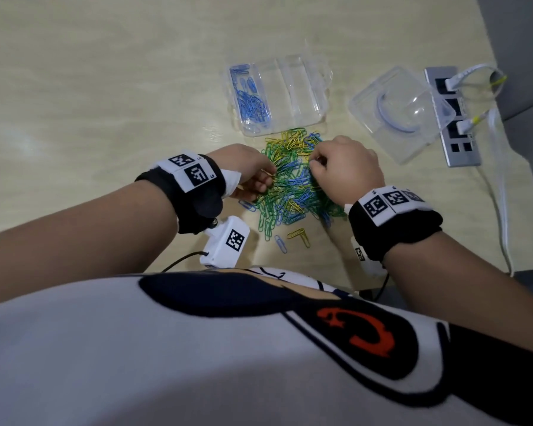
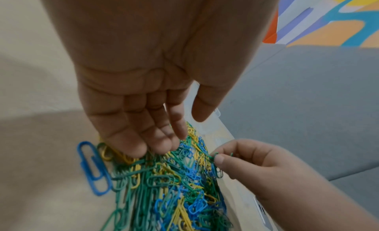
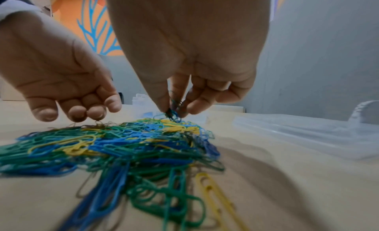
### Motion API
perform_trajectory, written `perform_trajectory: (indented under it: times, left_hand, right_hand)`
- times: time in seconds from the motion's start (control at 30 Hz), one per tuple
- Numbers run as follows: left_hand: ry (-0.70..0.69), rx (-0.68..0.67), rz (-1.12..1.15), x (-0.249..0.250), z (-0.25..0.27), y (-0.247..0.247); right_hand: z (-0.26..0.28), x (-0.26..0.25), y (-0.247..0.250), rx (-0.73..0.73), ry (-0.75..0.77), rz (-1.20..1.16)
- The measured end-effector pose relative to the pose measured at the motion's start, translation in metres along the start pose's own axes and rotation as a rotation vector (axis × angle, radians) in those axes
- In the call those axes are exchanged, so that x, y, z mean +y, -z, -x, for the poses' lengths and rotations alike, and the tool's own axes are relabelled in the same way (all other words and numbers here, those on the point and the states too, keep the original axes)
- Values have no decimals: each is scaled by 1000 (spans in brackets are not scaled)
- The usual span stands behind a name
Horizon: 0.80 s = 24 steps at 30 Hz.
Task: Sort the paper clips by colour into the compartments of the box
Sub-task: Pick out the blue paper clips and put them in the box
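Note:
A tangled pile of green, yellow and blue paper clips (image 1: 290,186) lies on the pale table in front of a clear compartment box (image 1: 305,96). The box's left compartment holds blue clips (image 1: 253,103); its other compartments look empty. My left hand (image 1: 260,179) rests its fingertips (image 2: 137,150) on the pile's left side, fingers loosely extended and holding nothing. At the pile's right side, my right hand (image 1: 316,162) pinches a green clip (image 2: 213,155) between thumb and forefinger, with more clips tangled below it (image 3: 173,114).
The clear lid (image 1: 394,115) lies right of the box, beside a metal socket panel (image 1: 451,118) with white cables (image 1: 502,192). A white tagged device (image 1: 225,241) sits near the table's front edge. Loose blue (image 1: 280,243) and yellow (image 1: 299,235) clips lie nearby.

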<state>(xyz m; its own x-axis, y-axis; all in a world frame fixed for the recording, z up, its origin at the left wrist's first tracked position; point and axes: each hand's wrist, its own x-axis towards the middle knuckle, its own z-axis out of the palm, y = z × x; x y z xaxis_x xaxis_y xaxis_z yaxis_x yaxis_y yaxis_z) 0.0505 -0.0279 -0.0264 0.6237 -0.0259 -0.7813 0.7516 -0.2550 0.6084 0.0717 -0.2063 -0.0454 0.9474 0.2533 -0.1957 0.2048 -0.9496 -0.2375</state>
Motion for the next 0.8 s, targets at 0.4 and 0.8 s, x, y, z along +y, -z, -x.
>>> perform_trajectory:
  times: [0.4,0.8]
  left_hand:
    - [31,1,70,-4,-8,-5]
    - [25,-39,109,-5,-9,-4]
  right_hand:
    - [0,1,4,-83,-97,-180]
    - [1,-10,1,-27,58,127]
